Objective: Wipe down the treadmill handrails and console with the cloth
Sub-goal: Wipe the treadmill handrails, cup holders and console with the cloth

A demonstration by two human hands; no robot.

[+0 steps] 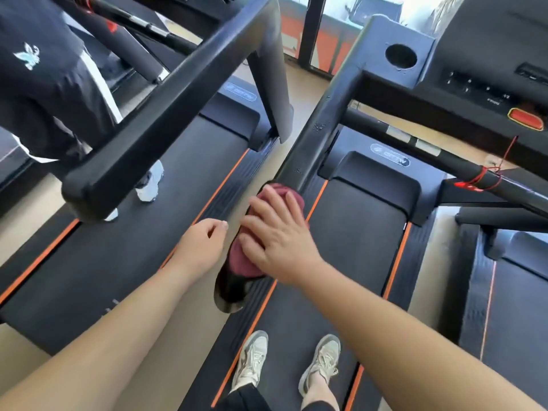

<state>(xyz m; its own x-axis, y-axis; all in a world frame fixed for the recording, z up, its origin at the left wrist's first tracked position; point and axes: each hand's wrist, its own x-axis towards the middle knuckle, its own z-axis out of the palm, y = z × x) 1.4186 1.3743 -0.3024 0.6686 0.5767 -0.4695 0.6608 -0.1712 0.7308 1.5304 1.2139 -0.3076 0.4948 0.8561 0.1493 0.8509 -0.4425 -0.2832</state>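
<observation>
A dark red cloth lies draped over the near end of the black left handrail of the treadmill I stand on. My right hand lies flat on the cloth with fingers spread, pressing it onto the rail. Just left of the rail hovers my left hand, its fingers loosely curled and holding nothing. The console with its buttons, a round cup hole and a red stop key sits at the upper right.
A neighbouring treadmill's handrail runs close on the left, and another person in dark clothes stands on that belt. A front crossbar wrapped with red cord spans my treadmill. My two shoes rest on the belt. A further treadmill lies at the right.
</observation>
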